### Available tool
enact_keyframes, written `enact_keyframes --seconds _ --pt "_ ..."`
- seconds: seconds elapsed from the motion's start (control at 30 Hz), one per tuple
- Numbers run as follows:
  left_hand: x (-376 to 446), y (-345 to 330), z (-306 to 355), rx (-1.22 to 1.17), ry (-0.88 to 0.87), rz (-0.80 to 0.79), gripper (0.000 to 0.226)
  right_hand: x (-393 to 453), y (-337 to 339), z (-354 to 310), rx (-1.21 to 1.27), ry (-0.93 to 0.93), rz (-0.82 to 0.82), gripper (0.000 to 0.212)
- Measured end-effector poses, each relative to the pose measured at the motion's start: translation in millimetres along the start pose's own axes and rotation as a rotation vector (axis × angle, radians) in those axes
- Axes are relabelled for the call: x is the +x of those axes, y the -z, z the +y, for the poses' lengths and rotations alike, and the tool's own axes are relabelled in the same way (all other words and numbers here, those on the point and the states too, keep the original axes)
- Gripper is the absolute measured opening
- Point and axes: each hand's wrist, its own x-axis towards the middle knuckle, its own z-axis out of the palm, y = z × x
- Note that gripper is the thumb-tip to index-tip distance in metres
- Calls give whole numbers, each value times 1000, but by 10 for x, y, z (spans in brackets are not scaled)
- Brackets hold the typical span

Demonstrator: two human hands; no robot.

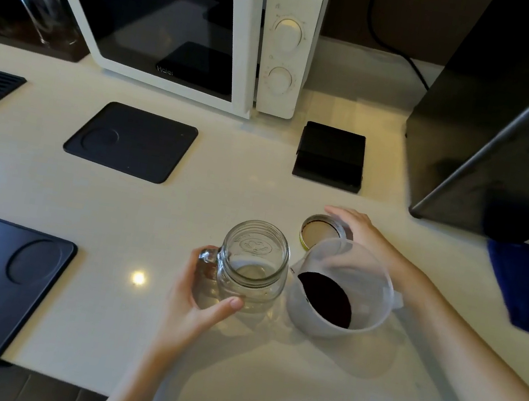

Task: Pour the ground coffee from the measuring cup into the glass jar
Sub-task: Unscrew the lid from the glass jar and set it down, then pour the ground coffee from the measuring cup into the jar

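Countertop, pale and glossy, carries a white microwave at the back and dark mats. Left hand grips the empty glass jar; beside it stands the measuring cup of ground coffee. Right hand rests spread on the lid.

White counter, microwave against dark wall.

The single head camera is looking forward and steeply down at the counter, close above it, and facing the microwave.
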Motion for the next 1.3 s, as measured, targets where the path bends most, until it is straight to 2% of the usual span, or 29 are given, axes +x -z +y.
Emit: enact_keyframes --seconds 0.07,0.2,0.3,0.4,0.5,0.63,0.7,0.8,0.93,1.03,1.2,1.3 --pt "1 7 2 16 -10 1 53 -100 101 -109 57 -43 33 83" --pt "-4 10 -3 1 -23 -16 63 -455 278 -330 298 -9 176 29" --pt "-5 21 -26 -21 -23 -25 66 -745 215 -456 442 35 376 15" --pt "-3 24 -42 -39 -16 -42 66 -941 -23 -483 533 10 640 19" --pt "7 36 -79 -49 -10 -57 65 -1041 -299 -440 741 -144 833 25" --pt "31 69 -125 -63 -28 -89 48 -1021 -565 -444 1059 -267 881 24" --pt "43 51 -109 -117 -24 -70 35 -982 -625 -464 1084 -313 946 23" --pt "86 -13 -20 -142 -23 72 39 -952 -667 -497 1092 -361 1012 26" --pt "206 -61 125 -76 -94 219 19 -951 -698 -514 1174 -359 1032 24" --pt "267 -65 142 -136 -65 236 24 -921 -740 -513 1189 -366 1050 20" --pt "312 -33 59 -242 65 209 30 -881 -689 -547 1281 -384 1055 38" --pt "331 -33 53 -324 72 146 39 -881 -593 -580 1301 -406 1058 30"
